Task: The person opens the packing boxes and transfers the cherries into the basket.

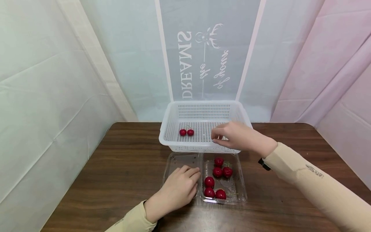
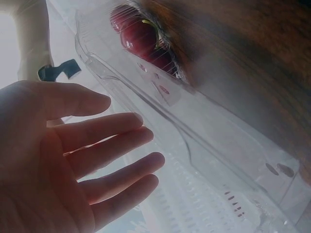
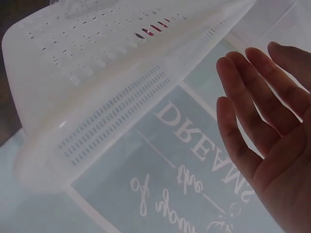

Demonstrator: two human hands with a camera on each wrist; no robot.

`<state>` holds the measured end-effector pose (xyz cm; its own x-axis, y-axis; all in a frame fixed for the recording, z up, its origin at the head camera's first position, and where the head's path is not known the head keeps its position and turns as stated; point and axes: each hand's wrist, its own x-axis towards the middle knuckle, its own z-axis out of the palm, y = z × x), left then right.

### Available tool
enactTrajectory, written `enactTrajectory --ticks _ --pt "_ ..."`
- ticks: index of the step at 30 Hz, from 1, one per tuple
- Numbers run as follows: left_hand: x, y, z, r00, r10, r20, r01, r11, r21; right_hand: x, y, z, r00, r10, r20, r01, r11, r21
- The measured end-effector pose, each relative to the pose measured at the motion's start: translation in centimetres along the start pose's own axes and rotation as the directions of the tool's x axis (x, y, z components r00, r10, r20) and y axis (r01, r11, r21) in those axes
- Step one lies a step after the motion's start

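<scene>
A clear hinged plastic box point(image 1: 241, 180) lies unfolded, several red cherries point(image 1: 217, 172) in its right half. Over its left half is my left hand point(image 1: 177, 190), fingers slightly bent and holding nothing; whether they touch the plastic, I cannot tell. The left wrist view shows that hand point(image 2: 97, 145) with loose fingers beside the clear plastic point(image 2: 214, 126). Behind the box stands a white slotted basket point(image 1: 163, 129), two cherries point(image 1: 190, 132) on its floor. My right hand point(image 1: 234, 137) hovers over the basket's front right part, empty, its fingers point(image 3: 248, 107) relaxed in the right wrist view.
A dark brown wooden table point(image 1: 116, 167) carries the box and basket. Pale cloth point(image 1: 139, 64) hangs behind it and at both sides, with a grey printed panel point(image 1: 214, 48) in the middle. A dark band point(image 1: 264, 164) is on the right wrist.
</scene>
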<state>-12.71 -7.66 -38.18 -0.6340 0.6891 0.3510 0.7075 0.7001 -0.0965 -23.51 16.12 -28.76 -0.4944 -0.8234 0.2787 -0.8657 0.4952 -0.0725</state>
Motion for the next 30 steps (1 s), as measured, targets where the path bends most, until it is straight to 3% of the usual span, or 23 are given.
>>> enactTrajectory --ticks 22,30 --pt "-0.1 0.0 0.1 1.000 -0.005 -0.006 0.005 1.000 0.002 -3.1 -1.7 1.6 0.998 0.065 -0.019 -0.064 0.997 0.040" --pt "-0.1 0.0 0.1 1.000 -0.007 -0.004 0.007 1.000 0.000 -4.3 -1.8 2.8 0.994 0.109 0.024 -0.111 0.990 0.091"
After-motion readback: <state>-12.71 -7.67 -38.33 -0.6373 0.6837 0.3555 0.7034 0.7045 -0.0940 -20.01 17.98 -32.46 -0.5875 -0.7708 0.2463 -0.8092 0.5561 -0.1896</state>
